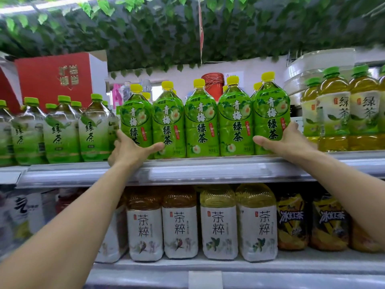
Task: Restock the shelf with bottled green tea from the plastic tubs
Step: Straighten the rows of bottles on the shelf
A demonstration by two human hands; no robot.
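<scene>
Your hands bracket 5 green tea bottles on the shelf.
Left hand grips the 9 o'clock bottle; right hand grips the 3 o'clock bottle.

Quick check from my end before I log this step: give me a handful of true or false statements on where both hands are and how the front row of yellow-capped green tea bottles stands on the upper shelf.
1. The left hand grips the leftmost yellow-capped bottle of the front row. True.
2. The right hand hangs free below the shelf. False: it holds the rightmost yellow-capped bottle near its base.
3. The front row shows five yellow-capped bottles, all upright on the upper shelf. True.
4. The bottles left of that row have red caps. False: the neighbouring bottles have green caps.
5. A bottle is held in mid-air above the shelf. False: every bottle in view stands on a shelf.
</scene>
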